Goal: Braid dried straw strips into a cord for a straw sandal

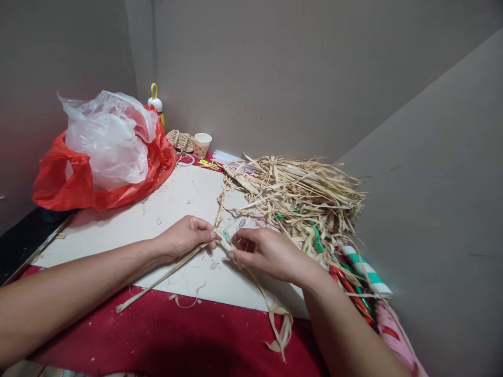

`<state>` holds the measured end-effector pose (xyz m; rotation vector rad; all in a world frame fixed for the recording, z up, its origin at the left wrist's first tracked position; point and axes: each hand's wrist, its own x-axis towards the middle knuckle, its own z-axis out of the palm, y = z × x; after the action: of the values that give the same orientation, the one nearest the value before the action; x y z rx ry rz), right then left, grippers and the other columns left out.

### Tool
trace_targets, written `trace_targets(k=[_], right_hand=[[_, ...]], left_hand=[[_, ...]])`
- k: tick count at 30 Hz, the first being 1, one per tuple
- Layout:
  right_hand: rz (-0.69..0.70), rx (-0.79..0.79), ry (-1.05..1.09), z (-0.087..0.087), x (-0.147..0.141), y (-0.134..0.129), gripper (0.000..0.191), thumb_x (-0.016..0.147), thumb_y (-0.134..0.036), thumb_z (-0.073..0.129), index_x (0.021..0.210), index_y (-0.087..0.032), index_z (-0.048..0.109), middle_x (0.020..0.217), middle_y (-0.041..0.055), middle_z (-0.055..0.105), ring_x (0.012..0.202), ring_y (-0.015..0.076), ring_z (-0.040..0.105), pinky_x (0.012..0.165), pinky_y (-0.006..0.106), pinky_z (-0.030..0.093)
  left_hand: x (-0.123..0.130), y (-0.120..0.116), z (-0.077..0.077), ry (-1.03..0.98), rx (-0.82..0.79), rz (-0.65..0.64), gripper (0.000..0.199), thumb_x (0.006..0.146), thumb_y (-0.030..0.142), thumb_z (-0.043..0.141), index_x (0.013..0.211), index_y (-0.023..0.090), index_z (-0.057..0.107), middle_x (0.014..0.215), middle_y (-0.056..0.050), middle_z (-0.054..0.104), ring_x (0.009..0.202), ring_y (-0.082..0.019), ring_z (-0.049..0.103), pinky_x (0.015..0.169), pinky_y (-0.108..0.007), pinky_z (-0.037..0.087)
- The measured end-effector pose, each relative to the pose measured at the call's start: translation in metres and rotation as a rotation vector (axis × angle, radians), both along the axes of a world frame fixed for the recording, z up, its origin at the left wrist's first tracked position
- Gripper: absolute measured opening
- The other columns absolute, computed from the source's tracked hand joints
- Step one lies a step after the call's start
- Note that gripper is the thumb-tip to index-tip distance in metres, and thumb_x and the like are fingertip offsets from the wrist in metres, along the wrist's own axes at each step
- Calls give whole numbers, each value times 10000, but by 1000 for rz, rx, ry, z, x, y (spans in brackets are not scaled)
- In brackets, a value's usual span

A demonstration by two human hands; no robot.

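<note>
My left hand (192,236) pinches the near end of a thin braided straw cord (222,201), which runs away from me over the pale board (157,230). From that pinch one long straw strand (157,285) slants down to the left. My right hand (261,251) is just right of the left one, its thumb and fingers curled close to a second strand (257,283). That strand trails toward the front edge and ends in a loose, ribbon-like tip. Whether the right fingertips grip it is hard to see.
A big heap of dry straw (306,193) lies at the back right. Red and white plastic bags (106,152) fill the back left. A paper cup (202,145), a coiled straw bundle (181,141) and a bottle (156,103) stand behind. Striped and pink items (367,272) lie right.
</note>
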<state>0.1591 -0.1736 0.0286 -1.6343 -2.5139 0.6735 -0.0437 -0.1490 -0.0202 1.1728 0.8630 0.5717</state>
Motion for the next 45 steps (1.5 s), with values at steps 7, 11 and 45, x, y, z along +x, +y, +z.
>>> trace_targets(k=[7,11,45], right_hand=[[-47,124,110,-23,-20,3,345,913,-358,392,738,-175,628,626,14,598,546,108,448,540,220,281],[-3,97,106,-21,-20,-2,353,932,-332,360,811,-184,657,688,25,640,569,115,488,560,223,298],[-31,-43,176,-16,-34,-11,265,906,-325,384,917,-170,598,822,68,659,728,170,585,634,255,385]], left_hand=[[0,0,-1,17,38,8,212,737,303,606,615,131,627,540,17,567,506,-72,402,552,-229,282],[0,1,-2,11,39,10,213,737,305,603,614,133,630,569,4,595,529,-82,440,580,-234,317],[6,-2,0,36,84,87,172,716,211,577,561,135,585,527,21,568,521,-74,475,595,-225,367]])
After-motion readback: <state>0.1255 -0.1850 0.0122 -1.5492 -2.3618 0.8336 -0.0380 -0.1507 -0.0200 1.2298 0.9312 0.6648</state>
